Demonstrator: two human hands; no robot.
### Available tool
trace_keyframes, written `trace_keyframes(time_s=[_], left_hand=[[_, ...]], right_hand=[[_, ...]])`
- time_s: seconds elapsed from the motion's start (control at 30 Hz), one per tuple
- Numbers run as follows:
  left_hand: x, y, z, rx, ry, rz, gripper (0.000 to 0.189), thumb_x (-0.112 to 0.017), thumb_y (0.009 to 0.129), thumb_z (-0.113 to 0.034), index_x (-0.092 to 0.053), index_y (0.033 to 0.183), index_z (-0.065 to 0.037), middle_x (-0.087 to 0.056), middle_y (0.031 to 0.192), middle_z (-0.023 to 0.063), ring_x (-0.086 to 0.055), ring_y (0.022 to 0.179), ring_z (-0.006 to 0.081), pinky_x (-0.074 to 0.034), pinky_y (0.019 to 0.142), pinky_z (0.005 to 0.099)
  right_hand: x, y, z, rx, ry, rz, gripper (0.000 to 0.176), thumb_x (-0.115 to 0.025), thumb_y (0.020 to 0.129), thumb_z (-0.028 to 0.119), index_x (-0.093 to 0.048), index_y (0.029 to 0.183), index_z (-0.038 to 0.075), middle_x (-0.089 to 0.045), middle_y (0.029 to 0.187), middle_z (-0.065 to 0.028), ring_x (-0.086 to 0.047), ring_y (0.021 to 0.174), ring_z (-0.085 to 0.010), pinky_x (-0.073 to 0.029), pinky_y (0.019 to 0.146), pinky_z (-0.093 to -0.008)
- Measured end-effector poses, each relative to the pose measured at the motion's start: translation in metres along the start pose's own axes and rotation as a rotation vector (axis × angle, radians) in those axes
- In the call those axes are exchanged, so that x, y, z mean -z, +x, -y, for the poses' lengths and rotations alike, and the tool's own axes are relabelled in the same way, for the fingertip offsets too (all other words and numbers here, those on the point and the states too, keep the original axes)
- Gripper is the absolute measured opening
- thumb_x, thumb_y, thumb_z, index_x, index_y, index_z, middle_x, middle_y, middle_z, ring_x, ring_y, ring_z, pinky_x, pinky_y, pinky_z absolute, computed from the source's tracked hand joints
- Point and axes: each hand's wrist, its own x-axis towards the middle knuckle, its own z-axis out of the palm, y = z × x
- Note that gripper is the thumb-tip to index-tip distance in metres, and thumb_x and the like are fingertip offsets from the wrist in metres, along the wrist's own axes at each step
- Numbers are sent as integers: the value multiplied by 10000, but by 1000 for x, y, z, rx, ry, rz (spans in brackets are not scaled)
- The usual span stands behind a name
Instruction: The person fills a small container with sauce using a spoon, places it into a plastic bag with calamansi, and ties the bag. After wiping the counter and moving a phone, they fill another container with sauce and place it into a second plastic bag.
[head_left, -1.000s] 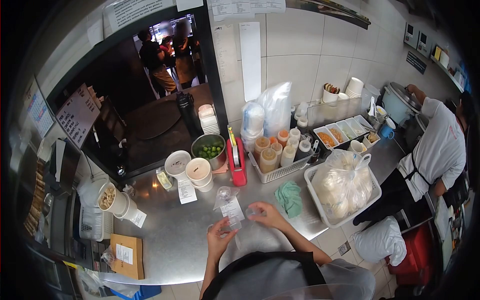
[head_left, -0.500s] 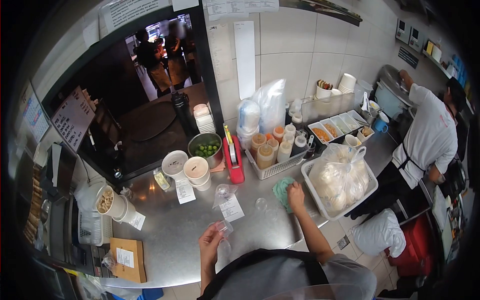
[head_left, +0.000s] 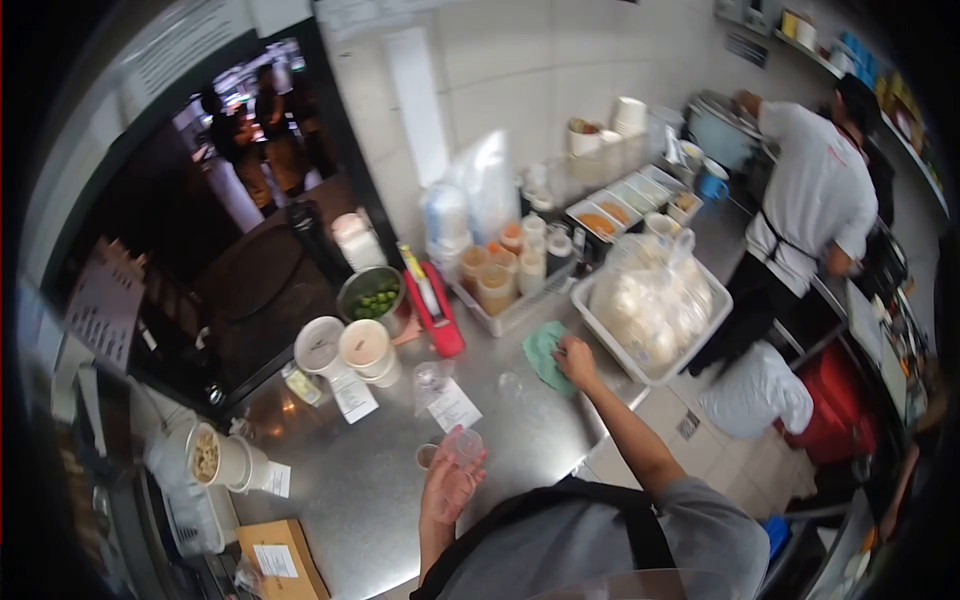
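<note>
A small clear plastic cup or lid is held in the fingers of my left hand, palm turned up, above the steel counter. Beside those fingers stands a small round cup with something brownish in it. My right hand is closed on the edge of a green cloth lying on the counter. Between the hands lie a printed slip with clear plastic at its top, and a clear round piece.
A white tub with bagged food stands right of the cloth. Behind are a bottle basket, a red tape dispenser and a bowl of green items. Tubs and a brown package stand left. A co-worker stands at right.
The camera view has shifted and blurred. My left hand has turned palm up with its fingers more spread. The brownish cup now shows beside it. My right hand is still at the cloth.
</note>
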Motion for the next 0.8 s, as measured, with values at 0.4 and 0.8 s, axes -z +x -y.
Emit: trace_keyframes(time_s=[0.4,0.8], left_hand=[[-69,80,-10,-163,454,45,593,-625,763,-28,-391,1307,-9,-526,1166,109,-590,950,248,-531,687,295],[-198,307,-2,-451,818,10,570,-686,735,-7,-465,1260,-12,-527,1169,92,-562,931,127,-459,764,246]], right_hand=[[161,177,30,283,-24,116,161,-567,807,186,-657,839,57,-653,772,-138,-635,749,-305,-499,661,-405],[106,301,-73,323,-211,475,116,-684,690,118,-630,754,38,-643,776,-151,-625,789,-318,-498,695,-402]])
